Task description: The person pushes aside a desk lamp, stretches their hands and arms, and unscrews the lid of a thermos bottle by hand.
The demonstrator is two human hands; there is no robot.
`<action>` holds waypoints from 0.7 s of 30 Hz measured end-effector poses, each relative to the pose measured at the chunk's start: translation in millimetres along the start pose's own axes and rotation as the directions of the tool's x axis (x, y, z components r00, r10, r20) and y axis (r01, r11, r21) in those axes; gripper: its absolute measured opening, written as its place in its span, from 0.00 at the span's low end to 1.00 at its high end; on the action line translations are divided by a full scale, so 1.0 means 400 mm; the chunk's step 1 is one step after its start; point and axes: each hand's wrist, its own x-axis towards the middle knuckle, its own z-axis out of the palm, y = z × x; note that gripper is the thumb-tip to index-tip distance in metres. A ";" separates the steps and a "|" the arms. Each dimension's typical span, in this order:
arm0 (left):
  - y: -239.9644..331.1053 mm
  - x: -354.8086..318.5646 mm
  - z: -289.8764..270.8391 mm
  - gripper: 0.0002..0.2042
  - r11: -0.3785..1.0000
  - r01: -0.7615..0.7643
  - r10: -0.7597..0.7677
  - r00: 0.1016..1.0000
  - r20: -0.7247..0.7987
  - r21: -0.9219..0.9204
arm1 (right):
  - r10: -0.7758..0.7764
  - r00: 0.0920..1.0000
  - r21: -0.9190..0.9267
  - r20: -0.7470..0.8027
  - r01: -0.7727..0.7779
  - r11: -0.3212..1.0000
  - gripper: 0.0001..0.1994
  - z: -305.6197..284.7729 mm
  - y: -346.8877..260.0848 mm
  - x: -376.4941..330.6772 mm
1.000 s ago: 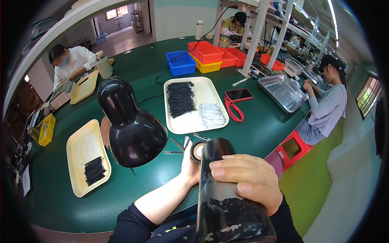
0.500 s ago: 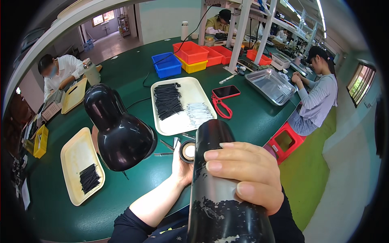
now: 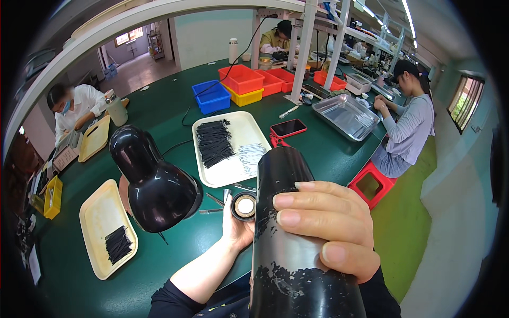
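Note:
My right hand point(image 3: 331, 228) grips a large black tube point(image 3: 291, 281) close to the camera. Its paint is chipped, baring a silvery band. Beyond the tube, my left hand point(image 3: 237, 229) closes around a round black piece point(image 3: 244, 205) with a brass-coloured ring and a pale centre. The tube hides part of that piece and some left fingers. Several thin metal tools point(image 3: 213, 211) lie on the table by my left hand. A cream tray point(image 3: 217, 177) farther off holds black sticks point(image 3: 213, 142) and thin whitish sticks point(image 3: 250, 157).
A black desk lamp point(image 3: 164, 196) stands left, near another cream tray point(image 3: 95, 254) of black sticks. A red-cased phone point(image 3: 288, 128), a metal tray point(image 3: 347, 119), and blue point(image 3: 212, 96), red point(image 3: 239, 78) and yellow point(image 3: 244, 97) bins occupy the green table point(image 3: 159, 116). Several people work around it.
The view has shifted slightly, so the trays and lamp sit a little lower. Both hands keep their hold, and the round black piece shows more fully beside the tube.

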 end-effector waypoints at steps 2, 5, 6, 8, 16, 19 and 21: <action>-0.002 0.004 -0.015 0.34 1.000 -0.018 0.017 0.999 -0.033 -0.007 | -0.006 1.000 -0.009 -0.001 0.006 1.000 0.21 -0.006 0.000 0.004; -0.003 0.019 -0.055 0.32 0.998 -0.043 0.040 0.997 -0.066 -0.042 | -0.005 1.000 -0.042 -0.008 0.005 0.999 0.21 -0.016 -0.006 0.011; 0.000 0.021 -0.070 0.32 0.999 -0.034 0.034 0.999 0.001 -0.029 | -0.007 1.000 -0.051 -0.011 0.006 0.999 0.21 -0.018 -0.007 0.013; -0.001 0.012 -0.027 0.34 0.999 -0.026 0.029 0.995 -0.091 0.036 | -0.025 0.999 -0.086 -0.026 0.023 0.996 0.20 -0.019 -0.004 0.016; -0.005 0.019 -0.023 0.36 0.998 -0.018 0.020 0.999 -0.041 0.056 | -0.069 0.997 -0.119 -0.019 0.067 0.991 0.18 -0.043 0.004 0.026; -0.006 0.011 -0.033 0.36 0.999 -0.006 0.008 0.999 -0.047 0.039 | -0.082 0.996 -0.132 -0.020 0.078 0.988 0.18 -0.040 -0.006 0.034; -0.004 0.007 -0.036 0.36 0.998 -0.020 0.020 1.000 0.000 0.066 | -0.088 0.996 -0.140 -0.018 0.085 0.987 0.19 -0.036 -0.007 0.036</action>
